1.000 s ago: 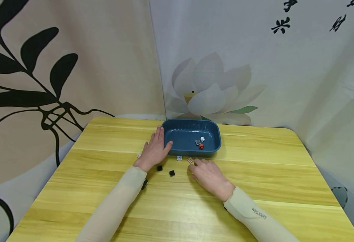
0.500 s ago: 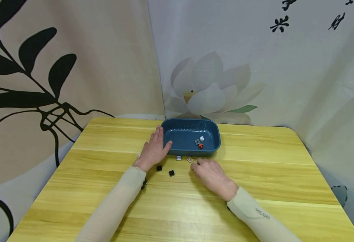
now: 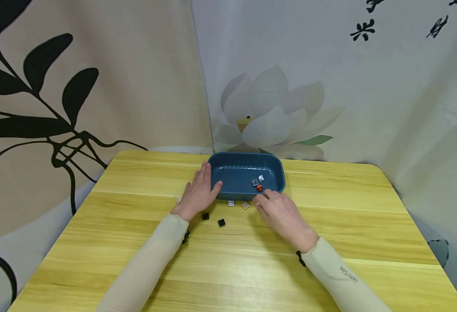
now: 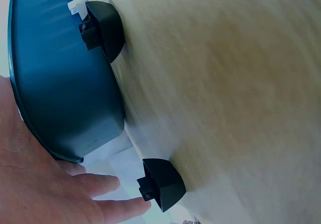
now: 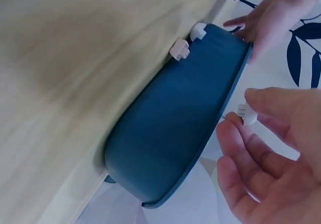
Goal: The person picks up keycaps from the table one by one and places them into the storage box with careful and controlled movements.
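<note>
My left hand (image 3: 197, 195) rests its straight fingers against the left end of a blue plastic bin (image 3: 248, 159). Above the bin's front right rim, my right hand (image 3: 281, 214) pinches a small white keycap (image 5: 250, 115) between thumb and fingertips, as the right wrist view shows. Inside the bin lie a grey keycap (image 3: 255, 183), a white piece (image 3: 261, 178) and a red piece (image 3: 259, 188). Just before its front wall are a white keycap (image 3: 230, 203) and a pinkish keycap (image 5: 180, 49).
Two black keycaps, one at the left (image 3: 206, 216) and one at the right (image 3: 222, 222), lie on the wooden table (image 3: 228, 268) nearer me. Another pale piece (image 3: 179, 200) shows left of my left hand. A printed curtain (image 3: 142, 78) hangs behind the table.
My right hand has lifted from the table beside the pinkish keycap and moved forward and right to the bin's rim, holding the white keycap. The left hand stays put.
</note>
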{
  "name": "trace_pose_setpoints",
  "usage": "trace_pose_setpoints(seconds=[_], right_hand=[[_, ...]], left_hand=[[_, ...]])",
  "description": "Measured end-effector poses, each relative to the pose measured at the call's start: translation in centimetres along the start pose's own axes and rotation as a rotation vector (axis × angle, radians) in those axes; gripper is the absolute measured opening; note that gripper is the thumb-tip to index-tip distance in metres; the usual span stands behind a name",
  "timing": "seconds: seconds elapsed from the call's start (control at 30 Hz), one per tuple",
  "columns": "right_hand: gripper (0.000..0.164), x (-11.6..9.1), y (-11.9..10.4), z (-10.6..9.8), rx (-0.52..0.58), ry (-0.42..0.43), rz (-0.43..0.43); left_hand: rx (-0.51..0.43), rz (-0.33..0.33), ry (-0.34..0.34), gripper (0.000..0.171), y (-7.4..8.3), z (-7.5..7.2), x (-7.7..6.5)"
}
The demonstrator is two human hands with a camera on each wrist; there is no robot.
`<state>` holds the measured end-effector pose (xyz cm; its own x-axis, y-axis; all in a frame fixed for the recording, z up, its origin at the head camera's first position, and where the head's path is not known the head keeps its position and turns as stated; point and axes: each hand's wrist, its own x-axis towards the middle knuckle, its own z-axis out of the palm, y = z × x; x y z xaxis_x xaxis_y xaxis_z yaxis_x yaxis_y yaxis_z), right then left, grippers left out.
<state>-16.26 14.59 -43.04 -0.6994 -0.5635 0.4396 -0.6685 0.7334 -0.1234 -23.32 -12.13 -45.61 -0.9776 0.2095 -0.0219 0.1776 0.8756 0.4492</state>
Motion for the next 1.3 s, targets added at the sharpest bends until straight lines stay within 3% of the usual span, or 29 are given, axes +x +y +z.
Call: trace_pose_setpoints(seconds=[0.33,0.63,1.3], right_hand=[[0.012,1.2,0.7,-0.9,0.032,0.045,0.068],[0.012,2.6,1.1,-0.6,0.051,0.07,0.079],[0.013,4.8,2.0,1.0,0.073,0.021,0.161]], left_hand=[[-0.004,-0.001,0.002,0.081,0.0,-0.1,-0.1],[0.007,0.002,0.004,0.082,-0.1,-0.1,-0.1],[0.025,-0.006,-0.008,0.083,0.0,-0.1,-0.1]])
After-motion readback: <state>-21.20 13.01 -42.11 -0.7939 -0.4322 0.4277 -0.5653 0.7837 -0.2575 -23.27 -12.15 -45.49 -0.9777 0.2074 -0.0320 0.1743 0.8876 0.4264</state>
